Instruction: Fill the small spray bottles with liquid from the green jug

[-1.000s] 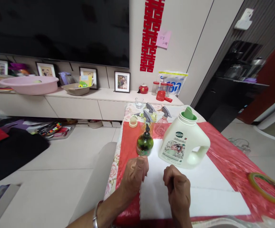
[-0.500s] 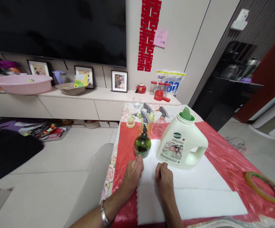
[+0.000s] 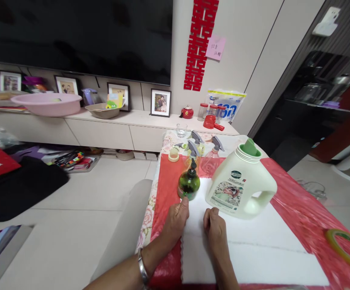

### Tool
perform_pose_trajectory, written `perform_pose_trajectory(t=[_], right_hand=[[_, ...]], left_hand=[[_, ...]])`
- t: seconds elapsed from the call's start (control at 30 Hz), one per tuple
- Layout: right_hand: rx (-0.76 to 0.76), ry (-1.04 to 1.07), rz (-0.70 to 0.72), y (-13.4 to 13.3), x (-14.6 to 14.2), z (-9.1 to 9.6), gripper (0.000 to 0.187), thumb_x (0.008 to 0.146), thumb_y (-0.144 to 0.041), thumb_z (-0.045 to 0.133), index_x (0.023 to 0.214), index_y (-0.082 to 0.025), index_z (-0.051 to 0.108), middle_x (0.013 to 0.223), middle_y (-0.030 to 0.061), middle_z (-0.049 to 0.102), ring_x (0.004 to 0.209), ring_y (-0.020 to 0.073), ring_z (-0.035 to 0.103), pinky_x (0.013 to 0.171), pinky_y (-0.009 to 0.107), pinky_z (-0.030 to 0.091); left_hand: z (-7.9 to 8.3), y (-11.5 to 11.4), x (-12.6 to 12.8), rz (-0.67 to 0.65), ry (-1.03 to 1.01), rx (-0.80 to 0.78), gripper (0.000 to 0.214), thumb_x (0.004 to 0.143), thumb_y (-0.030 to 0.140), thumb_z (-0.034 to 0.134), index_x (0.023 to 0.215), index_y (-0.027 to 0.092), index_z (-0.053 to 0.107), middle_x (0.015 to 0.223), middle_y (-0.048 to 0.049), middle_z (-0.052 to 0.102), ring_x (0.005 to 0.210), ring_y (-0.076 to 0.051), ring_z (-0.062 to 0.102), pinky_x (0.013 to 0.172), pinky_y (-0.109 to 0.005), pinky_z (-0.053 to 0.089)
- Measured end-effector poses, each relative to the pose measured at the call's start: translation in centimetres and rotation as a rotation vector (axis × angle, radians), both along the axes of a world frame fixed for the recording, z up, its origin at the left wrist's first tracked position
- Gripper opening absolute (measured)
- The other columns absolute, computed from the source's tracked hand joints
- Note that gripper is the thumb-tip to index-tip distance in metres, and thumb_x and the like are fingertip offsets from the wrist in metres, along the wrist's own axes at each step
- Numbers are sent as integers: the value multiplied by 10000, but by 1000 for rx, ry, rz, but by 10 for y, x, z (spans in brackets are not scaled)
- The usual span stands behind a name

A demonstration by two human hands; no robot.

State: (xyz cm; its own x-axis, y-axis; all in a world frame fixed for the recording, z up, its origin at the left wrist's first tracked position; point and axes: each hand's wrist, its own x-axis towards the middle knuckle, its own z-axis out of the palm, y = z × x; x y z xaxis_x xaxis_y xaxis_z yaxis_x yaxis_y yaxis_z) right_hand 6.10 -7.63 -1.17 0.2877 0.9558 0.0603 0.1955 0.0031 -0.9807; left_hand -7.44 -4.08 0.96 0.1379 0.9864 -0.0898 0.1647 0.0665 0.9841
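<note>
My left hand [image 3: 176, 219] is closed in a fist with the thumb raised, just in front of a dark green pump bottle [image 3: 188, 184]. My right hand [image 3: 215, 225] is also curled into a fist, over a white cloth [image 3: 253, 257]. Nothing shows in either fist. A large pale green detergent jug [image 3: 243, 185] stands upright beyond my right hand; a green piece sits in its mouth. Behind the pump bottle are clear spray bottles with grey triggers, among them a pink one [image 3: 211, 161]. A cream cap [image 3: 173, 155] lies to their left.
A roll of tape [image 3: 333, 241] lies on the red table cover [image 3: 292, 189] at the right. A small glass [image 3: 181, 129] is at the table's far end. The low cabinet [image 3: 102, 133] behind holds a pink basin [image 3: 48, 105], photo frames and a red scoop [image 3: 211, 122].
The camera has turned slightly left, so everything sits further right in the picture. Both fists keep the same pose, and the bottles and jug stay where they were.
</note>
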Motion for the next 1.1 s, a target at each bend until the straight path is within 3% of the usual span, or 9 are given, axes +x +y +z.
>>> perform_pose_trajectory(t=[1.1], right_hand=[[-21, -63, 13, -1, -4, 5, 748, 932, -819, 199, 540, -213, 396, 524, 8, 384, 542, 126, 376, 579, 292, 299]], left_hand=[[-8, -2, 1, -30, -17, 0, 635, 863, 803, 287, 530, 263, 298, 509, 36, 302, 508, -130, 297, 538, -320, 219]])
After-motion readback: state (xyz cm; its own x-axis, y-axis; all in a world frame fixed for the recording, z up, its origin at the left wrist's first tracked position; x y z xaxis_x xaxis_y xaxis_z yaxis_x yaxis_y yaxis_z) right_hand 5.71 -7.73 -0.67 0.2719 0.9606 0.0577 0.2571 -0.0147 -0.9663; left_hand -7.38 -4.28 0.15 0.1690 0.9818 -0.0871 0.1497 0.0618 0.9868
